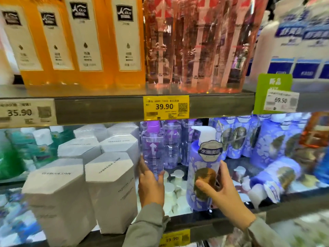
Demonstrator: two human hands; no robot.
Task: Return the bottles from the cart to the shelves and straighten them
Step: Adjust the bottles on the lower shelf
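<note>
My left hand [150, 184] grips the lower part of a clear purple bottle [153, 148] with a purple cap, upright at the front of the lower shelf [204, 221]. My right hand [219, 191] grips a purple floral pump bottle [203, 166] with a white pump and a gold label, standing upright at the shelf's front edge. More clear purple bottles [171, 139] stand behind the first one. Several purple floral pump bottles [249, 138] line the back right, and one floral bottle [274, 175] lies on its side. The cart is out of view.
White hexagonal boxes [110, 184] stand left of my left hand. Small white caps [175, 191] lie between the two held bottles. The upper shelf holds orange bottles [106, 41], pink clear bottles [195, 41] and white-blue bottles [293, 41]. Yellow price tags [166, 107] mark the rail.
</note>
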